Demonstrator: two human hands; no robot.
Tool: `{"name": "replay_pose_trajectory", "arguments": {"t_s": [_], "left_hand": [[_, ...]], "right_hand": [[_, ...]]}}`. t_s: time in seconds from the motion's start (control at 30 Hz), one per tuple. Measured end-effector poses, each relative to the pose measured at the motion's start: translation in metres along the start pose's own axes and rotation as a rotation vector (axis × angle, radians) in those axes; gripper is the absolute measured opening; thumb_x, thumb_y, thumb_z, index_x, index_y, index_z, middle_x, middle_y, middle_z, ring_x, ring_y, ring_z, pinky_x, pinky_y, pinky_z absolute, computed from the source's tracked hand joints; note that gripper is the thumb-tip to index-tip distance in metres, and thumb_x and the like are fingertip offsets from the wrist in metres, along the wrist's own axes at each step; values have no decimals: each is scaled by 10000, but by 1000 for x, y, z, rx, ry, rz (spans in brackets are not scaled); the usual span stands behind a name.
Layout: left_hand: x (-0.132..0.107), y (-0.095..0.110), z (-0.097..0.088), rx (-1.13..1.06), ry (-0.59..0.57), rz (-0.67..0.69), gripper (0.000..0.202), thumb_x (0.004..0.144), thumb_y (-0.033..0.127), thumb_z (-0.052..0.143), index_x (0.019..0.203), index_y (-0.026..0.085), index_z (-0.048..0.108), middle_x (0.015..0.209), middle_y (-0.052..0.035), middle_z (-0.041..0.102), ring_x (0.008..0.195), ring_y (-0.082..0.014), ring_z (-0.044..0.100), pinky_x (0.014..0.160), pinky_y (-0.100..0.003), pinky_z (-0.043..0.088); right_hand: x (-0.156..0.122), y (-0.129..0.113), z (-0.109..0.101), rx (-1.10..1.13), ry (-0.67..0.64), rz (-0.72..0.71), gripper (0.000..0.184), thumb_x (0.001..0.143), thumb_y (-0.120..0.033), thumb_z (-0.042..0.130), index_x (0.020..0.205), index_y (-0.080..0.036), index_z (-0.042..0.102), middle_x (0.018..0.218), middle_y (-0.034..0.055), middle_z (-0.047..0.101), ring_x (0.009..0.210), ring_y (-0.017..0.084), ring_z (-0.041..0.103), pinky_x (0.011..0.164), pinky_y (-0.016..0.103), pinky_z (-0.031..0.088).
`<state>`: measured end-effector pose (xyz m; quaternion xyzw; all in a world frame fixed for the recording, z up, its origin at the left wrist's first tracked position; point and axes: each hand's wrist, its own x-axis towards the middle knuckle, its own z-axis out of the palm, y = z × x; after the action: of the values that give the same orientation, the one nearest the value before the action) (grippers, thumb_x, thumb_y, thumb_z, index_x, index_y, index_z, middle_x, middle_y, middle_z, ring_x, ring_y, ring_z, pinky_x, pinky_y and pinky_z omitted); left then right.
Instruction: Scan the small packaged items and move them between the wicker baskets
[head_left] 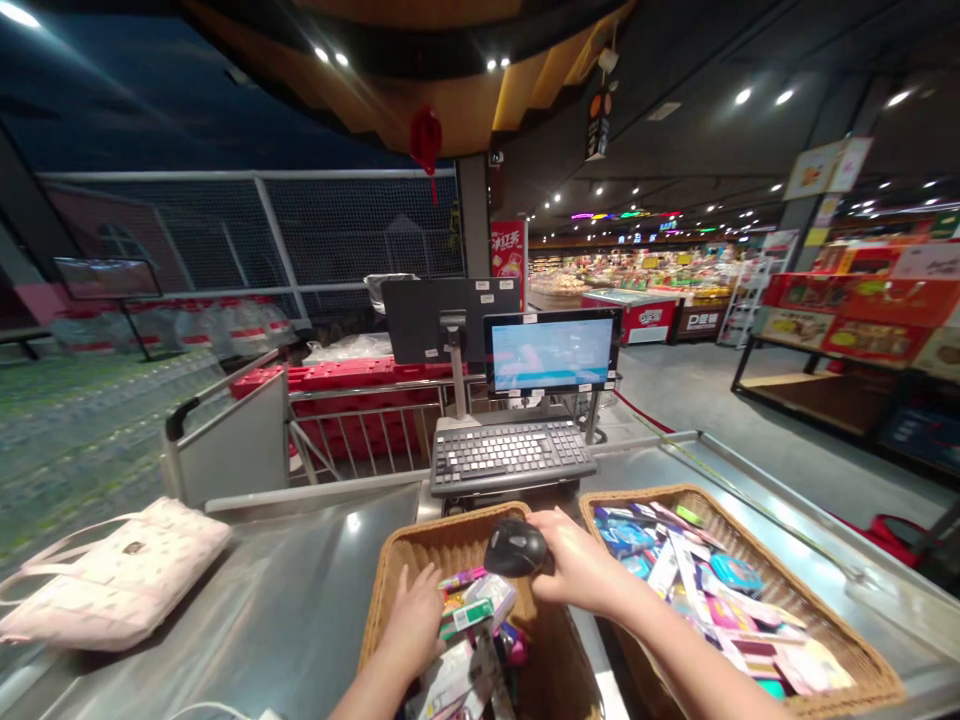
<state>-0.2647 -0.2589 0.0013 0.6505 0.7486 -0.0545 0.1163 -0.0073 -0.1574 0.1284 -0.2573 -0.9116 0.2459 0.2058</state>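
Two woven wicker baskets stand side by side on a steel checkout counter (292,610). My right hand (577,560) grips a black handheld scanner (516,547) above the rim of the left basket (442,535). My left hand (411,620) is down inside that basket, resting on small colourful retail packets (469,605). The right basket (637,500) holds a heap of flat packaged goods (720,590), and my right forearm passes over its near side. The packets under my left hand are partly hidden by it.
A black keyboard (510,455) and a lit touchscreen monitor (550,350) stand just beyond the baskets. A pale handbag (112,575) lies on the counter at left. A metal railing and red crates (337,420) stand behind; shop aisles stretch away at right.
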Motion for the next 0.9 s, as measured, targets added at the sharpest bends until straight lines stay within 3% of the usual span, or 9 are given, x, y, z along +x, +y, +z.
{"name": "replay_pose_trajectory", "arguments": {"t_s": [0.17,0.33,0.47,0.6,0.77,0.9], "left_hand": [[5,12,-8,-14,90,27,563,684,373,645,1215,187,638,1546,-153,382,1468,-303,278,1207,-570,74],[27,49,-36,-21,239,102,453,778,393,621,1186,197,635,1552,-149,374,1470,-302,274,1198,-575,136],[55,92,-54,-34,378,230,432,828,398,604,1216,206,607,1537,-157,398,1445,-312,327,1172,-606,193],[80,144,-60,-55,466,368,387,852,395,605,1194,214,609,1530,-157,411,1440,-317,335,1157,-622,227],[106,209,-60,-63,456,455,398,852,422,608,1193,219,610,1557,-141,370,1468,-307,275,1178,-606,191],[131,249,-58,11,389,450,386,839,467,599,1103,193,659,1562,-159,352,1485,-314,225,1186,-605,142]], "right_hand": [[-8,4,-12,-5,43,18,185,600,-117,581,765,-200,587,835,10,648,811,209,594,809,299,422],[-25,17,-42,-2,106,40,227,619,-87,565,808,-205,613,869,8,681,808,201,611,761,274,443],[-46,34,-71,-17,199,98,313,631,-82,572,910,-205,644,933,24,704,844,216,631,775,286,466],[-72,55,-100,-40,302,163,364,646,-91,574,986,-197,651,975,40,710,879,227,643,790,297,482],[-104,81,-131,-63,379,213,353,636,-91,587,968,-196,650,960,38,708,882,230,647,799,303,502],[-123,104,-147,-77,420,232,339,620,-79,581,929,-202,649,991,44,705,964,250,642,875,328,501]]}}
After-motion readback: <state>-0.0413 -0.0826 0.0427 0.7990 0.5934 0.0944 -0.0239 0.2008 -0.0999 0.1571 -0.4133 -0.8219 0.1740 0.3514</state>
